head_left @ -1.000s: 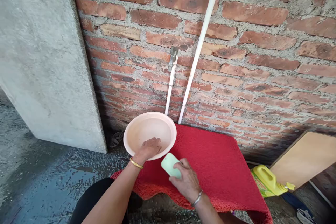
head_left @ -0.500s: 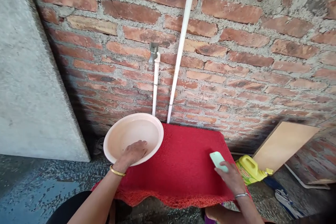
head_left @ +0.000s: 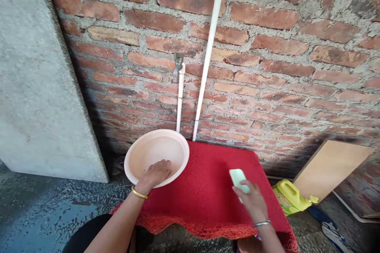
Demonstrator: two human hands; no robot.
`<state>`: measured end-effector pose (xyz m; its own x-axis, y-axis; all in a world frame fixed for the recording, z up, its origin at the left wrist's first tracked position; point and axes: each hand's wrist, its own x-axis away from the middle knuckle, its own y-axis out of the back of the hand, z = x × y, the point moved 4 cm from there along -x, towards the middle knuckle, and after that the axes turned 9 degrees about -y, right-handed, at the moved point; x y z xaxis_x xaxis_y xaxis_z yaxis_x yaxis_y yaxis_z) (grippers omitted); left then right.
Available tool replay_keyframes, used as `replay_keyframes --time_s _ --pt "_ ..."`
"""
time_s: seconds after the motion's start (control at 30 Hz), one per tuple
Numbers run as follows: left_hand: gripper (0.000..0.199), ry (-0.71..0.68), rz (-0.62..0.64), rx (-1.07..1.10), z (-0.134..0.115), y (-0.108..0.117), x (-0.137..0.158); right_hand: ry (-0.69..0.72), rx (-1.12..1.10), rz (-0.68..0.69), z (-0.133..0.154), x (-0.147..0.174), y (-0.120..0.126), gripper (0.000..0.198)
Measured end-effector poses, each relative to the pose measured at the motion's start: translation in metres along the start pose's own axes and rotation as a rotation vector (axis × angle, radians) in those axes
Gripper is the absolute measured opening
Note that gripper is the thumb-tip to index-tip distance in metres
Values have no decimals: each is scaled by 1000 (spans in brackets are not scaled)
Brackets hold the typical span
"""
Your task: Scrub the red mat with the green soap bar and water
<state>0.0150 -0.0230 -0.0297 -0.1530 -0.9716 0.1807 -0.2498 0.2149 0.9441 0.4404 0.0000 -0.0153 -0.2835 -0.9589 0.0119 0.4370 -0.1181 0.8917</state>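
My left hand (head_left: 158, 173), with a gold bangle on the wrist, reaches over the near rim into a pale pink basin (head_left: 135, 147). Its fingers are loosely stretched and appear empty; their tips are partly hidden. The basin stands at the left end of a surface covered by a red cloth (head_left: 204, 193). Over the right half of that cloth, my right hand (head_left: 252, 201) grips a pale green bar (head_left: 238, 178) with rounded corners, thumb on one side and fingers on the other. A silver bangle circles that wrist.
Behind the cloth rises a brick wall (head_left: 267, 59) with a white pipe (head_left: 209, 47) and a grey tap (head_left: 178, 65). A concrete slab (head_left: 50, 87) leans at left above wet floor (head_left: 53, 209). At right are a yellow jug (head_left: 289, 197), a tan board (head_left: 332, 168) and a slipper (head_left: 332, 233).
My right hand has moved left over the red cloth with the pale green bar. My left hand stays in the basin. The whole view has shifted slightly.
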Motion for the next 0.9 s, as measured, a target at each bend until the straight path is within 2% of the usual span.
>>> replay_keyframes --time_s 0.07,0.17,0.23,0.33,0.4,0.5,0.73,0.83,0.9 --pt "45 -7 -19 -1 1 -3 0 30 13 168 60 23 -30 26" --pt "45 -18 -28 3 1 -3 1 150 42 280 128 55 -63 23" --pt "44 -11 -17 5 -1 0 3 231 49 314 153 67 -78 24" --pt "44 9 -2 5 -6 9 7 281 60 338 158 68 -86 26" --pt "43 11 14 6 -9 13 9 264 69 323 145 56 -81 26" --pt "44 19 34 1 -10 14 8 197 95 267 104 27 -62 22" --pt "50 9 8 -11 1 3 5 -79 81 76 -45 -51 8 25" --pt "50 22 20 13 5 1 4 -197 87 -3 -106 -67 45 23" --pt "52 33 34 5 4 1 4 -282 102 -55 -136 -71 65 22"
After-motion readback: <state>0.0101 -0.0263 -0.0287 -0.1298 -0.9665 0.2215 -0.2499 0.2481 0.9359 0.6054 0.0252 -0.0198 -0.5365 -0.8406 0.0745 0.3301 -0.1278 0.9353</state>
